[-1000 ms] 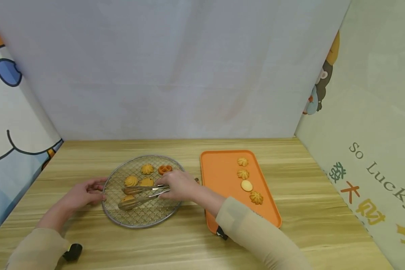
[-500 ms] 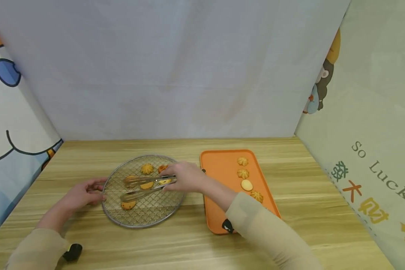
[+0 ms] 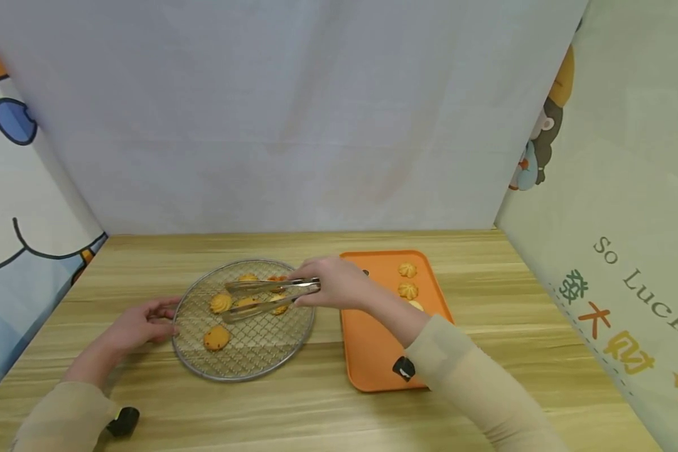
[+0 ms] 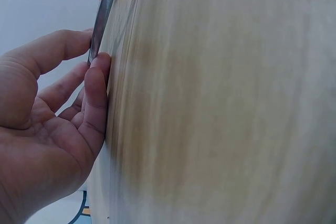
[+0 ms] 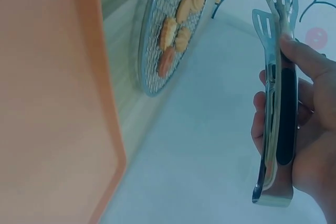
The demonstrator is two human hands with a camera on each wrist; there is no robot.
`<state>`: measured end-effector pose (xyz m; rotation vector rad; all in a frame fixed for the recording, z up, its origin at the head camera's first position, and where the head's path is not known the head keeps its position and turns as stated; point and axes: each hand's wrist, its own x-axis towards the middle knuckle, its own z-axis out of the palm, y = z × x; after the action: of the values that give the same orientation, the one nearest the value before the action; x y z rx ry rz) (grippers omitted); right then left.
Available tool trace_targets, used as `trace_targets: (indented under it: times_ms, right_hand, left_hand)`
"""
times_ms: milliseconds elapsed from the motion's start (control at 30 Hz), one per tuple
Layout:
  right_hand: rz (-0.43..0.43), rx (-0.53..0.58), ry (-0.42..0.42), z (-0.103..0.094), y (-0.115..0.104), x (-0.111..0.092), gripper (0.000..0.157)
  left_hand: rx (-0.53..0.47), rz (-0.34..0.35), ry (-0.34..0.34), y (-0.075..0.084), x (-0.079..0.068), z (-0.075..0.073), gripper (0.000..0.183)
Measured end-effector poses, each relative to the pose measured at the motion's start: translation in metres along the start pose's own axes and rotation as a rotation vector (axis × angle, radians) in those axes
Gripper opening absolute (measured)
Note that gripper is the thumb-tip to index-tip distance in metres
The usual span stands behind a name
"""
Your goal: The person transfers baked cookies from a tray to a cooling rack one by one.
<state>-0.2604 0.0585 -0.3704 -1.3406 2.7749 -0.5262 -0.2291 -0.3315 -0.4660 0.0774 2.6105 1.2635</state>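
My left hand (image 3: 143, 323) pinches the left rim of a round wire rack (image 3: 248, 370), thumb above and fingers under it in the left wrist view. Metal serving tongs (image 5: 281, 103) with slotted ends are gripped in my right hand (image 3: 333, 282). The tongs are spread a little above the rack, and nothing shows between their ends. Several cookies lie on the rack: a swirled cookie (image 3: 221, 304), a chip-dotted round cookie (image 3: 217, 338), a pretzel-shaped cookie (image 3: 277, 280) and others partly behind the tongs.
To the right of the rack lies an orange tray (image 3: 367, 364), bearing flower-shaped cookies (image 3: 408, 290) along its right side; my right forearm hides part of it. A pale curtain (image 3: 294, 125) closes off the table's back, and printed cloth (image 3: 616, 188) hangs on the right.
My right hand has moved right and back with the tongs, and their ends have left the front-left cookies. My left hand stays on the rim.
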Motion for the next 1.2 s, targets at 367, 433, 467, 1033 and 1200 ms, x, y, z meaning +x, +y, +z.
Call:
trace_targets:
  times_ms: [367, 433, 467, 1033, 1200]
  right_hand:
    - [-0.009, -0.028, 0.075, -0.032, 0.013, -0.025, 0.04]
    - [0.009, -0.02, 0.08, -0.038, 0.016, -0.03, 0.041]
    - [0.014, -0.008, 0.086, -0.042, 0.017, -0.033, 0.041]
    - [-0.048, -0.04, 0.256, -0.069, 0.051, -0.091, 0.041]
    - [-0.083, -0.043, 0.306, -0.071, 0.066, -0.111, 0.041]
  left_hand:
    - [-0.011, -0.014, 0.005, -0.002, 0.002, 0.0, 0.078]
    - [-0.016, -0.015, 0.002, -0.003, 0.002, 0.0, 0.078]
    - [-0.02, -0.015, 0.001, -0.003, 0.003, 0.0, 0.078]
    - [-0.024, -0.009, -0.001, -0.003, 0.001, -0.001, 0.077]
    - [-0.024, -0.008, 0.001, -0.003, 0.001, 0.0, 0.077]
